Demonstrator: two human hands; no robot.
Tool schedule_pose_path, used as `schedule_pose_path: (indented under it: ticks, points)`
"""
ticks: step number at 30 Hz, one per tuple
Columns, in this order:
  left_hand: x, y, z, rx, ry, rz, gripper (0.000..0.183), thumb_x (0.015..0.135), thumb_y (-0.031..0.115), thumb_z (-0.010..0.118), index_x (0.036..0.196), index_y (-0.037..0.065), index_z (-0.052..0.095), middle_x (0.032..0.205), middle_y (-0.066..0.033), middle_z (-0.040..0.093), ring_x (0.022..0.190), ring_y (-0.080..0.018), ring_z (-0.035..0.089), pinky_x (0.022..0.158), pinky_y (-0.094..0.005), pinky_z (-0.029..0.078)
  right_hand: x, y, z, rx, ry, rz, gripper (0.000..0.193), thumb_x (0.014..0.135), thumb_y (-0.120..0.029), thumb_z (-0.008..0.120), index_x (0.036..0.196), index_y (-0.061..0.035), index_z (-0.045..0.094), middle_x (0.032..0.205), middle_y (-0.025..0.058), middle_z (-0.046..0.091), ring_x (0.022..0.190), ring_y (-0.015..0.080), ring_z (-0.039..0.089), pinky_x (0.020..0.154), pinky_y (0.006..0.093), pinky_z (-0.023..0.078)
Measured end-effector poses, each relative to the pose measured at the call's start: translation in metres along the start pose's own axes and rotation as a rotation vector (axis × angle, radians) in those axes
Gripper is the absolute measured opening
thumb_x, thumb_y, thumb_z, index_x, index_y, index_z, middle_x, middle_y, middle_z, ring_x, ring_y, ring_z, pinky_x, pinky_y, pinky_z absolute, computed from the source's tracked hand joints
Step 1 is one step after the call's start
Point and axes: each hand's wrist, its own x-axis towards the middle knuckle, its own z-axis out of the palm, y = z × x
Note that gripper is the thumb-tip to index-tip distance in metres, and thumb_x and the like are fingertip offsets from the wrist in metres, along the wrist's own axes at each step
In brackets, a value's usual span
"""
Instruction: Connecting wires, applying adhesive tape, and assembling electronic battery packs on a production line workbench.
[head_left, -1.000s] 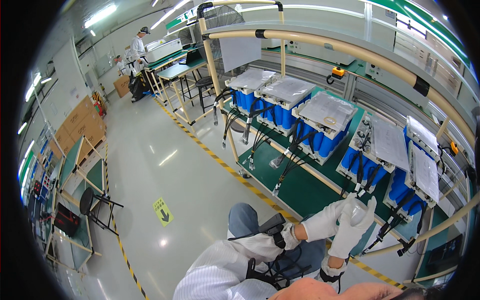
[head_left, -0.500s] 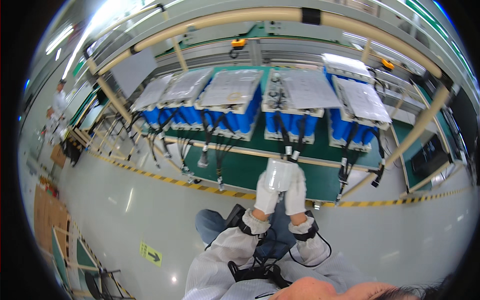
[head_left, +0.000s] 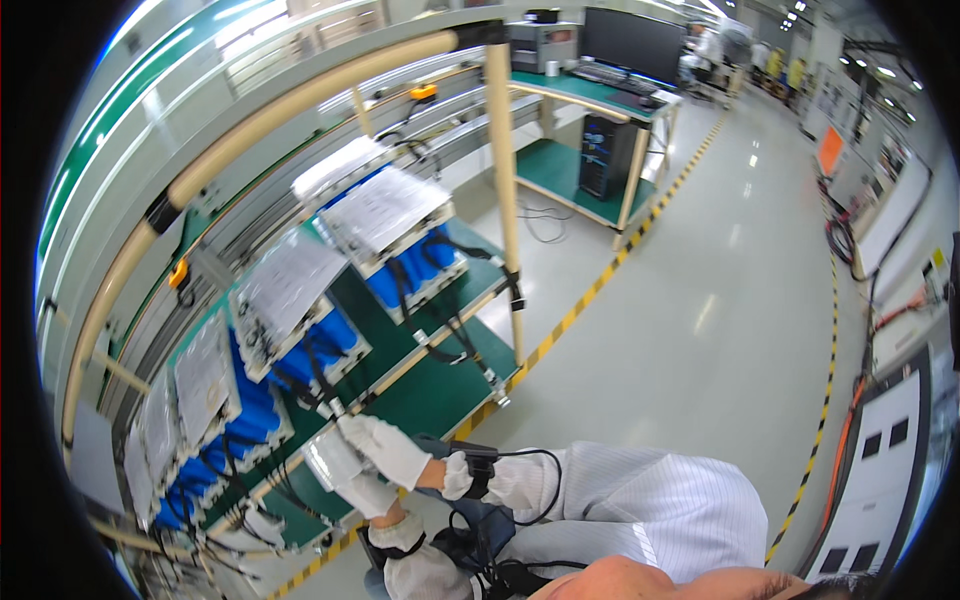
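My left hand [head_left: 370, 495], in a white glove, is closed on a glossy whitish roll [head_left: 333, 460] from below. My right hand [head_left: 385, 450], also gloved in white, is beside the roll, its fingers closed at the lower end of a black cable bundle [head_left: 325, 385]; its fingertips are partly hidden. That bundle hangs from a battery pack [head_left: 322, 345] of blue cells with a clear-wrapped white sheet on top. More such packs, a right-hand pack [head_left: 385, 235] and a left-hand pack [head_left: 215, 390] among them, stand in a row on the green bench.
A tan tube frame [head_left: 503, 180] rises at the bench's right end. Loose cables [head_left: 460, 345] hang over the front edge. Beyond stand a desk with a monitor [head_left: 630, 45] and a computer tower [head_left: 605, 155]. Yellow-black floor tape [head_left: 600, 280] runs alongside the bench; people are far off.
My view has swung to the right, so the bench now lies at the left and the desk and aisle appear. Both hands stay together at the roll and the hanging cables.
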Motion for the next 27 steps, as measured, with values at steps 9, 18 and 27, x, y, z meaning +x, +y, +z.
schedule_pose_path:
  ticks: [9, 18, 27]
  points:
    - [-0.011, 0.008, 0.010, 0.055, 0.028, 0.021, 0.028, 0.089, 0.016, 0.039, 0.112, 0.001, 0.043, 0.107, -0.0109, 0.050, 0.093, -0.0197, 0.051, 0.077, -0.0302, 0.045, -0.007, 0.001, 0.001, -0.242, 0.070, 0.082, 0.059, 0.084, -0.049, 0.039, 0.111, 0.0031, 0.047, 0.098, 0.0244, 0.055, 0.093, 0.0347, 0.053, 0.078, 0.0326, 0.041]
    - [-0.003, 0.002, 0.020, -0.102, 0.193, 0.122, 0.035, 0.088, 0.015, 0.039, 0.120, 0.000, 0.038, 0.120, -0.0109, 0.045, 0.109, -0.0214, 0.044, 0.091, -0.0315, 0.039, 0.040, 0.008, -0.025, -0.327, -0.125, -0.157, 0.046, 0.094, -0.025, 0.021, 0.129, 0.0039, 0.022, 0.126, 0.0202, 0.038, 0.112, 0.0290, 0.041, 0.094, 0.0316, 0.032]
    - [0.011, 0.012, -0.016, 0.863, 0.094, 0.153, 0.020, 0.088, 0.014, 0.043, 0.103, 0.003, 0.050, 0.094, -0.0072, 0.054, 0.090, -0.0152, 0.052, 0.077, -0.0265, 0.044, 0.000, -0.006, 0.014, -0.020, -0.162, 0.034, 0.034, 0.084, -0.023, 0.053, 0.109, 0.0004, 0.050, 0.096, 0.0041, 0.054, 0.088, 0.0114, 0.049, 0.080, 0.0248, 0.039]
